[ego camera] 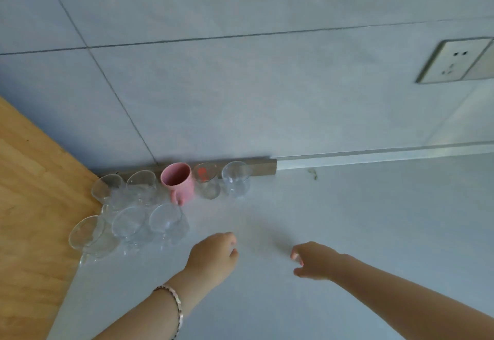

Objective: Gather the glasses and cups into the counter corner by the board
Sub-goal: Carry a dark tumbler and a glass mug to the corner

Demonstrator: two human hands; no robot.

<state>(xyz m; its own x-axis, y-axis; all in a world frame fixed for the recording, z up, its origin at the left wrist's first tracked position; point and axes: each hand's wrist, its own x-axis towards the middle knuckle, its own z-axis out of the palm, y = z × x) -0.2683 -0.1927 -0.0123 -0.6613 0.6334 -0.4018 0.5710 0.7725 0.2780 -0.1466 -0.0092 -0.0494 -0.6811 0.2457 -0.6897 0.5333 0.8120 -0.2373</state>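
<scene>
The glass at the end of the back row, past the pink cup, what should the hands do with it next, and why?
Probably the right hand should nudge that end glass closer to the red-marked glass. Both hands are empty, and everything else, including the pink cup, already sits bunched by the wooden board; this one stands farthest from it.

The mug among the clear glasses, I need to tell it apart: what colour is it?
Pink; the mug shows plainly in the head view.

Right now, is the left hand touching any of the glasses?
Apart. The head view shows bare counter between the left hand and the nearest clear glass; the hand holds nothing.
</scene>
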